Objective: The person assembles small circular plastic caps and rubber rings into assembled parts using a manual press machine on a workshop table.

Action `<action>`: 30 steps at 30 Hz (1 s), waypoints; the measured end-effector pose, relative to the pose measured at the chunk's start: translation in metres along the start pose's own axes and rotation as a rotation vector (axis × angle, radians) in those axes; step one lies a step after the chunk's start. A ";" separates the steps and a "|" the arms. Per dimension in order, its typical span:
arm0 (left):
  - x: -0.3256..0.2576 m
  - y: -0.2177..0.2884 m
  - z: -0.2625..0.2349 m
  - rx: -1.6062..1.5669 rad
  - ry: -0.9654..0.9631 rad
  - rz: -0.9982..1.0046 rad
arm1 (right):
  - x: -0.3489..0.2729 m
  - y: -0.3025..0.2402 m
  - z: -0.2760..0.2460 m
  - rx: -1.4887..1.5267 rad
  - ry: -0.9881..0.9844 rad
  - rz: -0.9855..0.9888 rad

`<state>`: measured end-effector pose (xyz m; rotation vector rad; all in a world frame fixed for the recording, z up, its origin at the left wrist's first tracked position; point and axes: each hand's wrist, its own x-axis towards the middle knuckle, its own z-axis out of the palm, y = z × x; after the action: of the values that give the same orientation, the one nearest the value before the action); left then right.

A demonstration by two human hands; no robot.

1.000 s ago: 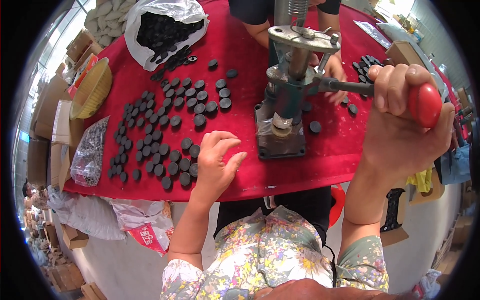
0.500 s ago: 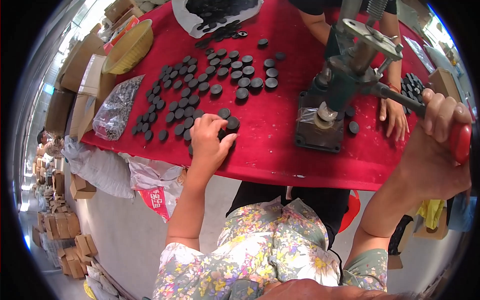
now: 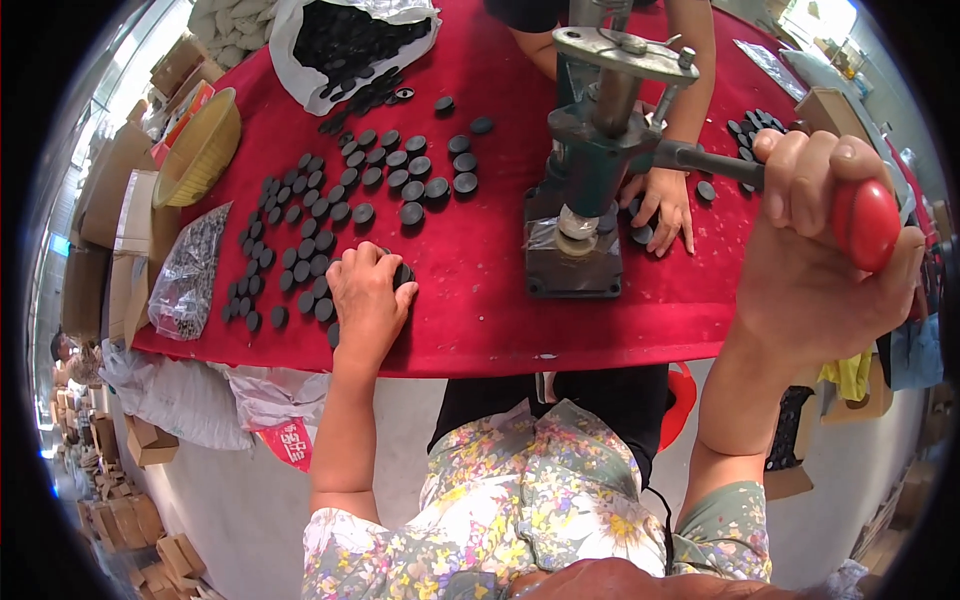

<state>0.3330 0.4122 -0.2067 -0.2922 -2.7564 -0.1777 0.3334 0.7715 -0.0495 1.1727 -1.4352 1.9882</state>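
Observation:
My left hand (image 3: 370, 295) is low over the near edge of a spread of black round discs (image 3: 364, 213), its fingers bent. Between its fingertips and thumb, a black disc (image 3: 403, 273) shows in part; the palm hides the rest. Raised at the right, my right hand (image 3: 815, 240) is wrapped around the lever (image 3: 710, 163) of a green hand press, close to its red knob (image 3: 866, 225). Under the ram of the press (image 3: 590, 150) is a pale round die (image 3: 577, 226) above the dark base.
Across the red-covered table (image 3: 460, 320), a co-worker's hand (image 3: 662, 208) touches discs beside the press. More discs lie beyond it. A white sack (image 3: 290, 50) of black pieces, a yellow basket (image 3: 200, 150) and a clear bag (image 3: 188, 275) of small parts stand left.
The whole view has shifted, so the table things sit farther left. My left fingers have closed in around a disc. The co-worker's hand has moved to the discs beside the press.

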 end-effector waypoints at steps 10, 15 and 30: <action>0.006 0.017 0.003 -0.137 -0.014 0.190 | 0.000 0.004 0.000 0.049 0.016 -0.010; 0.033 0.067 0.016 -0.680 -0.004 0.147 | -0.001 0.001 0.004 0.038 0.046 -0.010; 0.049 0.108 0.050 -1.056 0.134 -0.059 | -0.004 0.003 0.007 -0.013 0.098 -0.004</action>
<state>0.2953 0.5343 -0.2259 -0.4236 -2.2809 -1.5882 0.3359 0.7645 -0.0540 1.0570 -1.3931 2.0018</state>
